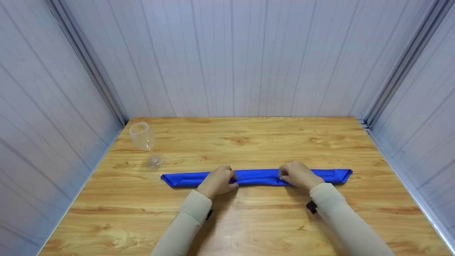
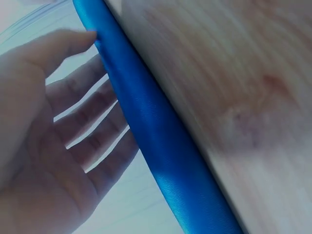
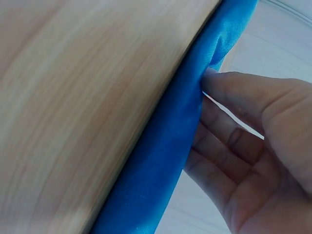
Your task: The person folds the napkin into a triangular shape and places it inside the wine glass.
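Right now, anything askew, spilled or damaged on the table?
Nothing stands out: glass upright, cloth in a long strip, no spill or damage visible. The pucker at the right hand is probably just grip.

The cloth (image 1: 256, 177) is showing a saturated royal blue in the head view, while in both wrist views it is leaning toward azure with paler, satiny highlights. The table (image 1: 234, 153) is displaying a honey-yellow wood grain streaked with brown and darker knots, and the walls (image 1: 245, 60) are carrying grey grain lines over pale lilac-white. The sleeves (image 1: 344, 217) are appearing plain beige, the corner strips (image 1: 90, 67) grey and the glass (image 1: 142, 138) colourless.
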The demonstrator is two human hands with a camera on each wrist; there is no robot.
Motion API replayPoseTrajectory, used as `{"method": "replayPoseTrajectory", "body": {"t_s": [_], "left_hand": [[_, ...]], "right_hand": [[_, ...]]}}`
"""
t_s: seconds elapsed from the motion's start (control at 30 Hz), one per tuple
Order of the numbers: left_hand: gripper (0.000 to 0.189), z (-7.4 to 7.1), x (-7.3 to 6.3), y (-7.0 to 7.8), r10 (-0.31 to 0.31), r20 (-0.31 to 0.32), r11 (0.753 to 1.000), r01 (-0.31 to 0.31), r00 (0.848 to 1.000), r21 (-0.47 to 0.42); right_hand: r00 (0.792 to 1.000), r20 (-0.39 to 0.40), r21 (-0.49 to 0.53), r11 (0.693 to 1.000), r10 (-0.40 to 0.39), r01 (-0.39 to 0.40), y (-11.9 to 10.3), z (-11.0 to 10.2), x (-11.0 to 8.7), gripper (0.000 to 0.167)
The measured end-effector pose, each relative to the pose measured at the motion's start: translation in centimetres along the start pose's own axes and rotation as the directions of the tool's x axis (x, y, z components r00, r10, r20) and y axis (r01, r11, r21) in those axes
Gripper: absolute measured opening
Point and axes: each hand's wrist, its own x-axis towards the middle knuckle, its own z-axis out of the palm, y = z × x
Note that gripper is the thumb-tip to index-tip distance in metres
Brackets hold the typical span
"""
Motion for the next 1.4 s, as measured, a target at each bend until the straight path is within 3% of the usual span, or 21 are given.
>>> {"method": "replayPoseTrajectory", "body": {"t_s": [0.33, 0.5, 0.9, 1.4], "left_hand": [[0.014, 0.6, -0.1, -0.1, 0.009, -0.035, 0.997, -0.007, 0.999, 0.071], [0.012, 0.9, 0.1, -0.3, -0.007, -0.053, 0.999, 0.009, 0.999, 0.048], [0.014, 0.7, 0.7, -0.9, -0.056, -0.026, 0.998, 0.055, 0.998, -0.035], [0.014, 0.6, 1.6, -0.9, -0.105, -0.033, 0.993, 0.103, 0.994, -0.066]], "right_hand": [[1.000, -0.017, 0.003, 1.000, -0.002, 0.003, -0.2, 0.4, -0.1, 0.009], [1.000, -0.028, 0.002, 1.000, 0.000, 0.000, -0.2, 0.6, -0.2, 0.008], [1.000, -0.027, -0.018, 1.000, 0.002, -0.002, -0.1, 0.6, -0.1, 0.006], [0.999, -0.045, -0.008, 1.000, 0.025, -0.025, 0.1, 0.6, -0.2, 0.010]]}}
